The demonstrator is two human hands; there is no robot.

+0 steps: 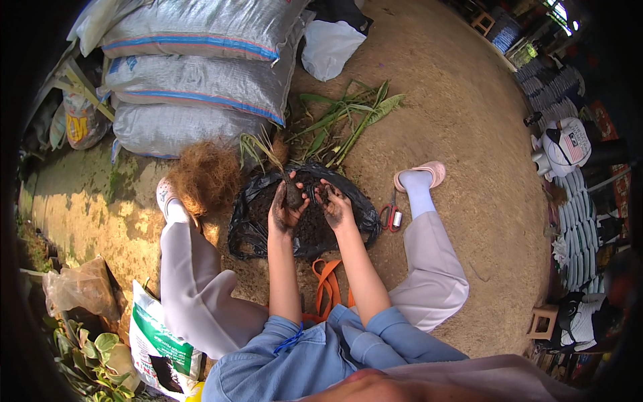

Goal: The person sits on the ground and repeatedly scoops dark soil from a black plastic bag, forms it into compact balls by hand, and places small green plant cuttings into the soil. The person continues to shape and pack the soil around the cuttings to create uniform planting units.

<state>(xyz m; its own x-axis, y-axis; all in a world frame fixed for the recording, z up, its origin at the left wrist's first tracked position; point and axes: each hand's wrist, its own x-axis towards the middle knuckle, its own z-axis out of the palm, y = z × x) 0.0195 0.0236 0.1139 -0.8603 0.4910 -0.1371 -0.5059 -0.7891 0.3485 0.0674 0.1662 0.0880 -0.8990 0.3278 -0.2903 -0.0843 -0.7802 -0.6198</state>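
Observation:
My left hand, dark with soil, holds a small plant by its soil-covered root ball, its narrow leaves pointing away from me. My right hand, also soiled, is just right of the root ball, fingers apart and loosely curved. Both hands are over dark soil in a crumpled black plastic bag. Brown fibre lies left of the bag, long cut green leaves beyond it. Red-handled scissors and a small white spool lie at its right, orange straps nearer me.
Stacked silver sacks fill the upper left, beside a pale plastic bag. A green-and-white sack and leafy plants sit lower left. My legs flank the work. Stacked goods and a stool line the right.

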